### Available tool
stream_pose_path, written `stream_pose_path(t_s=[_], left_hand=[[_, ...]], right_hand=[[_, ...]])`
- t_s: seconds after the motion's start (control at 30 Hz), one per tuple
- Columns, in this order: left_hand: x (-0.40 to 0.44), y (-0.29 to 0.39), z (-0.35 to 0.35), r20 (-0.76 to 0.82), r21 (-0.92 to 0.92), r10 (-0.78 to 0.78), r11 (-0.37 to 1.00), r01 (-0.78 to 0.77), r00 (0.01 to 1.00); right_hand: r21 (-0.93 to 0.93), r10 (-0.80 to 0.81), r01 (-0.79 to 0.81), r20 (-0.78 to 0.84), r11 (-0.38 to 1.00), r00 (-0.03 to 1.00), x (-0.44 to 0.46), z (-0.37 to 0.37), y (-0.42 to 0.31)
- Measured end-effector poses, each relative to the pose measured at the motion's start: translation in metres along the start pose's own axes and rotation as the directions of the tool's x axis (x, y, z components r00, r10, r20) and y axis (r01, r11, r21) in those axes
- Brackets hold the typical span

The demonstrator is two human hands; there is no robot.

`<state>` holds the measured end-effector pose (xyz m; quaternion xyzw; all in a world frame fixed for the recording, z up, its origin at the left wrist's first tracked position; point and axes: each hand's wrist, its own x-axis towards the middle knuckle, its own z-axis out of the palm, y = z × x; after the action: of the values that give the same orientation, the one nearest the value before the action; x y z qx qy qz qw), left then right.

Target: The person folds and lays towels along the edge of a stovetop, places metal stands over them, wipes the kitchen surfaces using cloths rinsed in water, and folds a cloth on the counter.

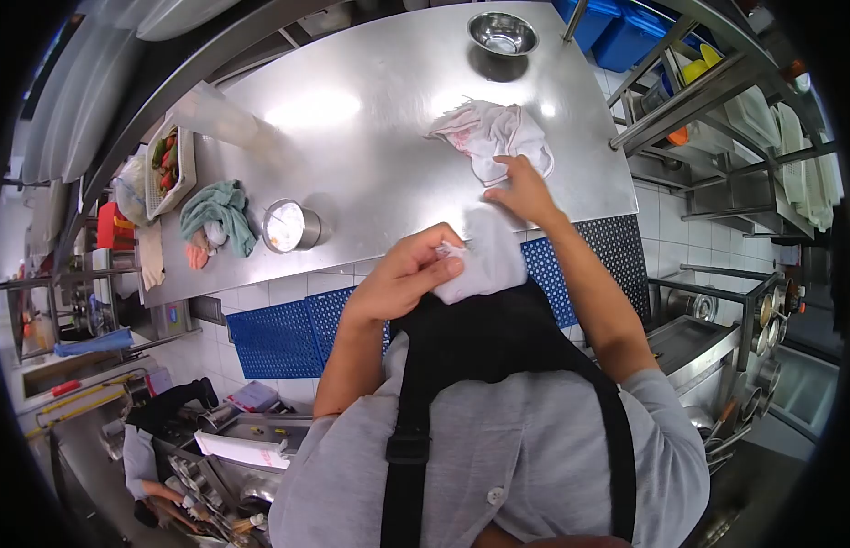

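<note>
My left hand (405, 272) pinches a bunched white cloth (484, 260) just in front of my black apron (484, 338). The cloth's far side is smeared by motion. My right hand (527, 194) reaches over the near edge of the steel table, thumb and forefinger apart. Its fingertips overlap the near edge of a crumpled white towel (498, 132) with faint pink marks; whether they touch it I cannot tell. Left of my hands, a metal pot (306, 228) with white contents stands near the table edge, a thin utensil handle in it.
On the steel table (370, 155) are a metal bowl (503, 35), a green cloth (220, 215), a white basket (156, 201) of red and green vegetables and a clear container (220, 119). Metal racks (717, 128) flank the right. Another person (142, 457) works at lower left.
</note>
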<state>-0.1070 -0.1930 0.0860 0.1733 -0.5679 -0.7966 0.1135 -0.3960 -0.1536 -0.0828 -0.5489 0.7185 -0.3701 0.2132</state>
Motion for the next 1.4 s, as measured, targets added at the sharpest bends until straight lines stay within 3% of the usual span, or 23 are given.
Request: stream_pose_path(t_s=[0.07,0.17,0.23,0.3,0.37,0.47,0.53,0.57,0.67,0.73,0.77,0.8,0.9,0.93,1.0,1.03,1.07,1.17,1.27,1.37,1.4], left_hand=[[0.01,-0.008,0.003,-0.002,0.04,-0.017,0.999,0.017,1.0],[0.003,-0.016,-0.003,-0.001,0.073,-0.038,0.997,0.038,0.999],[-0.002,-0.015,-0.005,-0.011,0.001,-0.061,0.998,0.061,0.998],[-0.003,-0.016,-0.005,-0.008,-0.022,-0.064,0.998,0.064,0.998],[-0.004,-0.021,-0.004,0.002,0.0,-0.049,0.999,0.049,0.999],[0.006,-0.012,0.003,-0.169,0.139,-0.037,0.988,0.061,0.985],[0.029,-0.02,0.001,-0.249,0.178,0.188,0.973,-0.146,0.95],[0.042,-0.023,0.003,-0.286,0.204,0.298,0.948,-0.246,0.911],[0.068,0.027,0.04,-0.431,0.385,0.417,0.887,-0.255,0.8],[0.098,0.005,0.02,-0.355,0.602,0.46,0.779,-0.178,0.814],[0.109,-0.002,0.013,-0.314,0.697,0.474,0.703,-0.138,0.823],[0.109,0.009,0.011,-0.397,0.587,0.292,0.81,-0.004,0.87],[0.111,0.017,0.002,-0.404,0.571,0.386,0.815,-0.101,0.83],[0.113,0.015,-0.001,-0.352,0.521,0.403,0.834,-0.181,0.845],[0.121,0.015,-0.001,-0.3,0.517,0.355,0.84,-0.162,0.886],[0.124,0.015,0.0,-0.268,0.518,0.328,0.842,-0.152,0.906],[0.127,0.012,-0.001,-0.239,0.534,0.317,0.832,-0.149,0.918],[0.137,0.002,-0.009,-0.191,0.56,0.294,0.816,-0.142,0.936],[0.139,-0.007,-0.018,-0.226,0.525,0.245,0.846,-0.094,0.943],[0.138,-0.015,-0.025,-0.289,0.449,0.146,0.894,-0.001,0.946],[0.138,-0.019,-0.028,-0.294,0.418,0.112,0.908,0.022,0.949]], right_hand=[[-0.308,-0.245,0.21,-0.08,0.928,0.966,0.013,0.029,0.019],[-0.007,-0.186,0.197,-0.363,0.98,0.913,0.048,0.002,-0.008],[0.211,0.003,0.067,-0.319,0.975,0.948,0.061,-0.057,-0.067],[0.257,0.01,0.12,-0.453,0.959,0.891,0.071,-0.1,-0.107],[0.191,-0.056,0.134,-0.365,0.973,0.929,0.076,-0.132,-0.133],[0.144,-0.198,0.222,-0.16,0.964,0.967,0.067,-0.155,-0.167],[0.194,-0.279,0.274,-0.002,0.942,0.96,0.062,-0.156,-0.177],[0.231,-0.272,0.259,0.026,0.938,0.962,0.059,-0.156,-0.182],[0.331,-0.279,0.244,0.064,0.912,0.958,0.046,-0.16,-0.202],[0.406,-0.281,0.254,0.008,0.878,0.96,0.048,-0.169,-0.195],[0.442,-0.279,0.259,-0.021,0.858,0.96,0.047,-0.176,-0.189],[0.447,-0.269,0.273,-0.074,0.852,0.96,0.045,-0.187,-0.186],[0.325,-0.211,0.191,0.027,0.926,0.977,0.04,-0.221,-0.136],[0.188,-0.2,0.183,0.08,0.965,0.976,0.04,-0.215,-0.116],[-0.087,-0.299,0.318,0.182,0.944,0.937,0.032,-0.186,-0.106],[-0.062,-0.156,0.186,0.325,0.981,0.933,0.027,-0.171,-0.118],[-0.048,-0.217,0.252,0.372,0.967,0.903,0.031,-0.145,-0.091],[0.157,-0.212,0.157,0.457,0.975,0.864,0.034,-0.112,-0.074],[0.3,-0.07,-0.078,0.452,0.951,0.889,0.042,-0.116,-0.053],[0.286,-0.005,0.014,-0.034,0.958,0.999,0.054,-0.134,-0.04],[0.159,0.065,-0.055,-0.056,0.986,0.996,0.058,-0.142,-0.034]])
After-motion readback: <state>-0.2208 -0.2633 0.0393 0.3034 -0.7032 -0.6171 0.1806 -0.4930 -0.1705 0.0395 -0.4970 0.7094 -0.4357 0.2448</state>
